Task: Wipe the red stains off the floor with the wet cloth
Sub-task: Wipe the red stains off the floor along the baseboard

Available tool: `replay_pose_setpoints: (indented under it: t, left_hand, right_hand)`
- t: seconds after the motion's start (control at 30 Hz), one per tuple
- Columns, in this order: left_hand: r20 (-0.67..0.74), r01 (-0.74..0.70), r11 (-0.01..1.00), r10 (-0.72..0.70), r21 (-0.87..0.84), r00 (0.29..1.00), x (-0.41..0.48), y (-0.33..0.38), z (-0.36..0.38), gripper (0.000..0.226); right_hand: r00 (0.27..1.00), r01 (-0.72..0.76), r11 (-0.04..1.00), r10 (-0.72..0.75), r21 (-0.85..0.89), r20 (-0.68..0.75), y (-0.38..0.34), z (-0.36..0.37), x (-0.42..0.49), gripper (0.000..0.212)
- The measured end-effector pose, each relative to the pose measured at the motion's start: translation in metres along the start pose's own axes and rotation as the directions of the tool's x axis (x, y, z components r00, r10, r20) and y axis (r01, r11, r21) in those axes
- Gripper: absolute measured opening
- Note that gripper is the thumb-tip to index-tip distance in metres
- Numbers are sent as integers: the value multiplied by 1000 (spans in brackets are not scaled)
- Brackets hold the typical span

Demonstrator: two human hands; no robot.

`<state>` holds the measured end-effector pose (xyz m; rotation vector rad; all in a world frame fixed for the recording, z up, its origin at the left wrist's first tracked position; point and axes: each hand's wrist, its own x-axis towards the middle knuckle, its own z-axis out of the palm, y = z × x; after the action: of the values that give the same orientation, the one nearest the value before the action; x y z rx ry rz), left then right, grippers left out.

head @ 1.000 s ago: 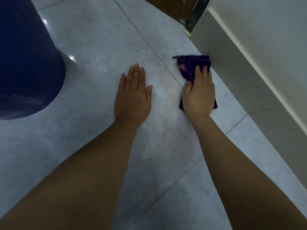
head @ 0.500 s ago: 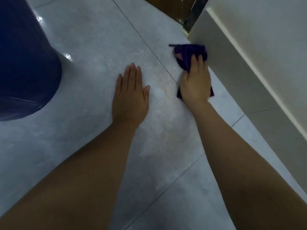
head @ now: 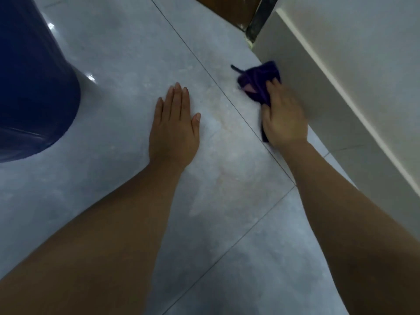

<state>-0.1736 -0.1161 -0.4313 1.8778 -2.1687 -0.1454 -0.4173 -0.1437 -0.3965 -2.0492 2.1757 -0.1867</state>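
Observation:
A crumpled purple cloth (head: pixel 259 79) lies on the grey tiled floor (head: pixel 127 64), close against the white skirting on the right. My right hand (head: pixel 284 119) presses down on the cloth, fingers laid over it; the hand is blurred. My left hand (head: pixel 173 128) rests flat on the tile with fingers straight and together, palm down. Between the hands runs a faint reddish, smeared stain (head: pixel 223 123) beside a grout line.
A large dark blue drum (head: pixel 29 83) stands at the left, close to my left hand. A white wall with skirting (head: pixel 341 92) runs along the right. A dark door frame (head: pixel 258 21) and brown threshold lie at the top.
My right hand has slid the cloth away from me and to the right, up against the skirting. My left hand has stayed flat in place.

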Motion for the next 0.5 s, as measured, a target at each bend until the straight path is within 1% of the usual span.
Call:
replay_pose_setpoints:
  t: [0.07,0.17,0.27,0.33,0.37,0.4,0.5]
  left_hand:
    - [-2,1,1000,-1,-12,1000,0,0,-1,61]
    - [-18,0,1000,0,-21,1000,0,1,1,61]
    - [-17,7,999,-7,-47,1000,-1,1,0,62]
    - [-17,4,998,-6,-69,1000,-1,2,-1,62]
    - [-14,1,996,-3,-90,1000,-1,1,-2,62]
    - [-12,1,992,-2,-123,1000,-2,0,-3,62]
    - [-15,25,967,-30,-253,999,-2,-2,-10,59]
  right_hand:
    - [999,-43,999,44,5,-13,18,-5,-34,54]
    - [976,-201,977,206,71,-69,21,-1,-71,55]
    - [892,-409,902,427,134,-148,-9,11,-79,57]
    - [843,-505,853,520,131,-139,-40,16,-65,59]
    - [841,-512,849,526,127,-128,-57,19,-57,60]
    - [859,-487,864,500,124,-114,-74,21,-50,60]
    - [949,-298,948,306,114,-71,-117,33,-42,58]
